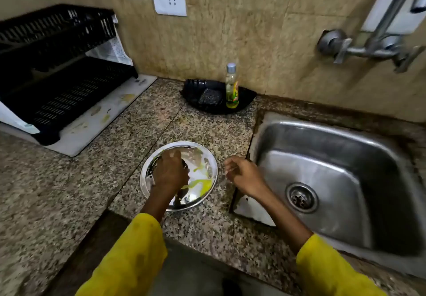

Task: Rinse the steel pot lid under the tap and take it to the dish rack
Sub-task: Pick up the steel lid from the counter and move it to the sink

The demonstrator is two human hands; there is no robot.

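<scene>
Round shiny steel pot lid [202, 171], smeared yellow-green, lies flat on speckled granite counter [96, 180], lower centre. Left hand [170, 171] curled over its middle, apparently gripping knob. Right hand [244, 175] loosely curled, empty, beside steel sink [334, 148]. Advice: grip firmly, lift level, carry right under wall tap [368, 46]. Black dish rack [57, 65] upper left.

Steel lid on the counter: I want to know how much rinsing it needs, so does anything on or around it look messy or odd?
Yes. The steel lid carries yellow-green smears, thickest near its lower right. The left hand rests on its centre. Similar yellowish stains mark the white mat under the dish rack.
</scene>
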